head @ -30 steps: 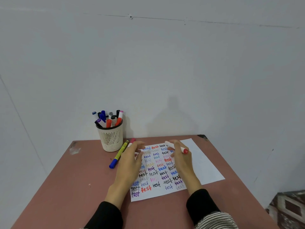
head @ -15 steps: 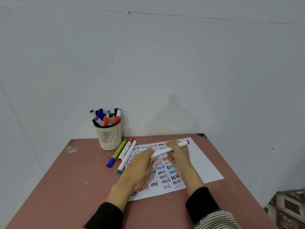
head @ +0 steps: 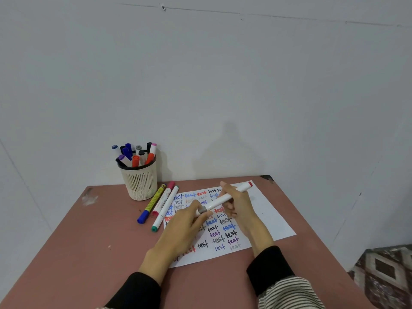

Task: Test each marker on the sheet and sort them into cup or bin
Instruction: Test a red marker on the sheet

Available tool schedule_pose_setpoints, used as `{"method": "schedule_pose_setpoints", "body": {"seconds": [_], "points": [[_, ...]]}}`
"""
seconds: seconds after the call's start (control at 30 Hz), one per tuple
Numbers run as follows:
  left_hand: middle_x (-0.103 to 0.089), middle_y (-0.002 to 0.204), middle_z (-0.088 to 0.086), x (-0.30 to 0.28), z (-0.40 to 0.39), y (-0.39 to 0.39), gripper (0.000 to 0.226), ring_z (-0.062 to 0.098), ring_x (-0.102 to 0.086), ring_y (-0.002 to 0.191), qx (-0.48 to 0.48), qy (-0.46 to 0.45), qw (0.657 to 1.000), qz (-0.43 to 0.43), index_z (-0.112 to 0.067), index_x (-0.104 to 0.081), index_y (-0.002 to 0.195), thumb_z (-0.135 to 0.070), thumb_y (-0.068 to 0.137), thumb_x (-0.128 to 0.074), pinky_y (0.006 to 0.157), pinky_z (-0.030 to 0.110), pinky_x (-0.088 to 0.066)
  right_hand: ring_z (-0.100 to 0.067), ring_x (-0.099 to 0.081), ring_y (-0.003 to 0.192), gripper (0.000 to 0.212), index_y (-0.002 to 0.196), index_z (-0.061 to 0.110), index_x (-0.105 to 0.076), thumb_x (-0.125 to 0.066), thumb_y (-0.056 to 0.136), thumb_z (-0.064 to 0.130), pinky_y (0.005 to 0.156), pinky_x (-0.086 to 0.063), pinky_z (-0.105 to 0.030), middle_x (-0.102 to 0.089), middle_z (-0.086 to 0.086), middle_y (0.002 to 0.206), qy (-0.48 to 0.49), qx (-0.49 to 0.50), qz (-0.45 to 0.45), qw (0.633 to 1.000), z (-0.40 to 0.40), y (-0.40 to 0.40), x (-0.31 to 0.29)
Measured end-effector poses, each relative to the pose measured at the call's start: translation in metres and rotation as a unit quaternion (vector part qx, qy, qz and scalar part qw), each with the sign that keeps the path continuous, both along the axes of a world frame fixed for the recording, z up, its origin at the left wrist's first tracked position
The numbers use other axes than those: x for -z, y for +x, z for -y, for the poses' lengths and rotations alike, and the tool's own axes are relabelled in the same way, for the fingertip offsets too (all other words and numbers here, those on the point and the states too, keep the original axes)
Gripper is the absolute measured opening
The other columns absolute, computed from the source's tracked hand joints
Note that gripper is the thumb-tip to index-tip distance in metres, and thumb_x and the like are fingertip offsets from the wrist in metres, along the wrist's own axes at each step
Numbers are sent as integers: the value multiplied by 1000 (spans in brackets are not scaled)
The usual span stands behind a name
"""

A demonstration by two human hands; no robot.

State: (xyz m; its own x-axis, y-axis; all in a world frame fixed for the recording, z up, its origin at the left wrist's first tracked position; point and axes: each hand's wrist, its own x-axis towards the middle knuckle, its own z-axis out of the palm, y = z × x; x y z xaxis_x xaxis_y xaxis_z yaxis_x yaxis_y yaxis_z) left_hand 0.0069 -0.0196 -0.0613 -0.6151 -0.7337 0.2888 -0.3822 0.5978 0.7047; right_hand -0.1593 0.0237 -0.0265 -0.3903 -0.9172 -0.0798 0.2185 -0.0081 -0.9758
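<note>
A white marker point(head: 225, 198) with a red end lies slanted above the test sheet point(head: 267, 210), which is covered in coloured "test" words. My right hand point(head: 237, 207) grips the marker's barrel. My left hand point(head: 185, 228) pinches its lower end, where a grey section shows just beside the fingertips. Three more markers lie on the table left of the sheet: a yellow one with a blue cap point(head: 152, 204), a white one with pink ends point(head: 163, 198) and a white one with a green cap point(head: 166, 208). A cream mesh cup point(head: 140, 179) holds several markers.
The reddish-brown table point(head: 93, 237) stands against a pale wall, with a scuffed patch at its far left corner. A patterned floor or rug point(head: 388, 270) shows at the lower right. No bin is in view.
The marker turned from pointing red-end down to slanting red-end up in my right hand. My left hand came off the sheet and took hold of the marker's lower end, where a grey section now shows.
</note>
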Motion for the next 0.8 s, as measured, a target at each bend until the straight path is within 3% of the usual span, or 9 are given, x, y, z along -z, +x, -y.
{"method": "schedule_pose_setpoints", "body": {"seconds": [0.07, 0.13, 0.2, 0.33, 0.5, 0.67, 0.8], "points": [[-43, 57, -7, 1, 0, 1, 20, 5, -35, 51, -12, 16, 1000, -22, -27, -45, 87, -42, 99, -47, 51, 21, -29, -8, -34, 39, 32, 75, 8, -67, -55, 96, 29, 40, -25, -18, -46, 0, 46, -31, 45, 34, 998, -1, -7, 0], [-45, 66, -8, 0, 0, 3, 18, 2, -37, 56, -30, 31, 998, -48, -24, -45, 90, -37, 102, -40, 55, 17, -33, -8, -45, 46, 31, 93, 7, -73, -51, 98, 30, 45, -36, -18, -64, -7, 62, -74, 73, 72, 992, -3, -17, -1], [-49, 74, -4, 0, 3, 5, 22, 2, -38, 59, -49, 41, 996, -55, -23, -47, 94, -36, 104, -34, 59, 16, -34, -9, -48, 51, 26, 101, 9, -70, -55, 97, 29, 52, -42, -21, -71, -8, 77, -72, 90, 35, 993, -3, -25, 1], [-50, 72, 0, 4, 11, 7, 27, 6, -39, 57, -70, 79, 990, -91, -23, -49, 91, -38, 104, -31, 61, 26, -38, -10, -45, 54, 17, 82, 11, -60, -62, 94, 24, 53, -34, -23, -57, 0, 60, -27, 126, -112, 985, -2, -27, 14], [-56, 72, -3, 0, 12, 7, 23, 1, -46, 57, -76, 79, 986, -122, -20, -49, 97, -35, 104, -33, 60, 19, -41, -2, -56, 57, 15, 86, 11, -66, -59, 95, 21, 58, -41, -20, -70, -6, 78, -19, 104, -172, 980, -6, -24, 15], [-57, 72, -3, 1, 14, 6, 22, -2, -47, 59, -77, 73, 988, -112, -19, -48, 100, -34, 104, -33, 67, 22, -42, -19, -70, 74, 34, 65, 8, -49, -65, 91, 23, 50, -42, -12, -54, 5, 47, 6, 118, -237, 964, -8, -21, 18], [-57, 73, -3, 2, 14, 6, 22, 0, -46, 58, -80, 67, 989, -104, -18, -47, 100, -34, 104, -33, 65, 24, -42, -18, -70, 73, 33, 63, 9, -47, -63, 90, 18, 53, -44, -15, -51, 3, 49, 18, 107, -258, 960, -7, -20, 21]]}}
